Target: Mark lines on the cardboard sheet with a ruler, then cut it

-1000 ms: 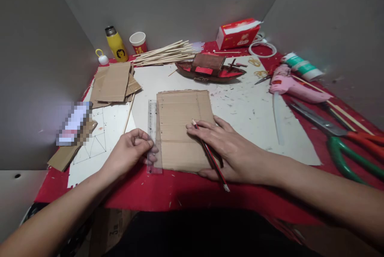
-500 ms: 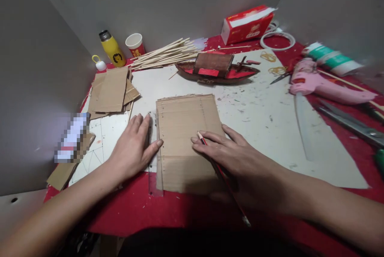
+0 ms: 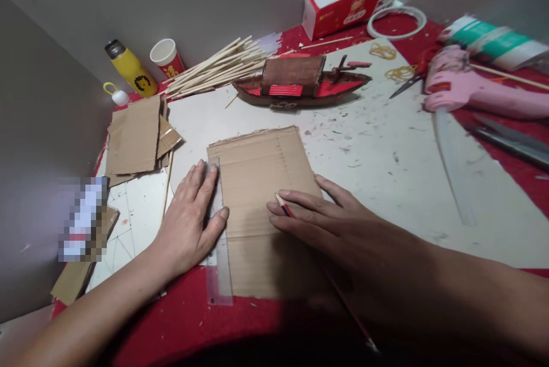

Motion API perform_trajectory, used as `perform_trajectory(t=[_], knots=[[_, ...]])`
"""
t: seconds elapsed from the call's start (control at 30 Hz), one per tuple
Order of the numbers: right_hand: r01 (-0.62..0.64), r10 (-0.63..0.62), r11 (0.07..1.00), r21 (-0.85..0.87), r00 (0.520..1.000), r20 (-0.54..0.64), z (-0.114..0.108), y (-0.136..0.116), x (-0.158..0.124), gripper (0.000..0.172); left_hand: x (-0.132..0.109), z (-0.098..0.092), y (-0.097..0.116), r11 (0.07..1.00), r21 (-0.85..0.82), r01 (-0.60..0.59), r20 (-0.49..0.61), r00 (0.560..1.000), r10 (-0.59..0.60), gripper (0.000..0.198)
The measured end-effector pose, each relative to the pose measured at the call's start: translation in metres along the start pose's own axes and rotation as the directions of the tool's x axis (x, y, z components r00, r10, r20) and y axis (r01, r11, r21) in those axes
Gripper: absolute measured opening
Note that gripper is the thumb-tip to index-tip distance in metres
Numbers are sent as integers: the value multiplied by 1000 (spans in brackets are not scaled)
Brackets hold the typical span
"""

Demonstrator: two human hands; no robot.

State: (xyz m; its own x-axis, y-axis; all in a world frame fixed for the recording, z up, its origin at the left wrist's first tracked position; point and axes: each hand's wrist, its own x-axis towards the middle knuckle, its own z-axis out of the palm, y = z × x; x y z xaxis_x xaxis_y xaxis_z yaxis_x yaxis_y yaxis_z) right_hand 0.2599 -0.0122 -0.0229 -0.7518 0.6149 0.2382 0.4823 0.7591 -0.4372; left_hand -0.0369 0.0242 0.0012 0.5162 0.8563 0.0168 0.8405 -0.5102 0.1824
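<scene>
At the left of the counter (image 3: 180, 321) the loose cardboard pieces (image 3: 135, 135) lie where they lay a second ago, so the change is all in the hands. The left hand (image 3: 191, 218) pinched the lower part of the clear ruler (image 3: 218, 281) with curled fingers one second ago. Now its grip is opened wide, and palm and fingers are spread flat on the ruler and press it down. The ruler lies along the left edge of the cardboard sheet (image 3: 261, 184), touching it, with its near end on the red cloth. So the ruler looks pinned against that edge and no longer carried. The sheet itself rests flat in the middle, on the white paper (image 3: 386, 144). On it the right hand (image 3: 330, 224) has hardly moved. Its grip stays closed around the pencil (image 3: 285, 210), with the tip on the cardboard, well apart from the ruler. Far right, the pink glue gun (image 3: 472, 90) lies untouched.
</scene>
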Motion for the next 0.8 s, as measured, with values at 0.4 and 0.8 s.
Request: perform_trajectory(t=[0.4, 0.8], knots=[[-7, 7, 1000, -12, 999, -34, 2, -2, -3, 85, -1, -3, -4, 999, -8, -35, 15, 999, 36, 65], [5, -6, 1000, -15, 998, -64, 3, -1, -2, 90, 1, -5, -15, 999, -9, -53, 30, 998, 53, 55]])
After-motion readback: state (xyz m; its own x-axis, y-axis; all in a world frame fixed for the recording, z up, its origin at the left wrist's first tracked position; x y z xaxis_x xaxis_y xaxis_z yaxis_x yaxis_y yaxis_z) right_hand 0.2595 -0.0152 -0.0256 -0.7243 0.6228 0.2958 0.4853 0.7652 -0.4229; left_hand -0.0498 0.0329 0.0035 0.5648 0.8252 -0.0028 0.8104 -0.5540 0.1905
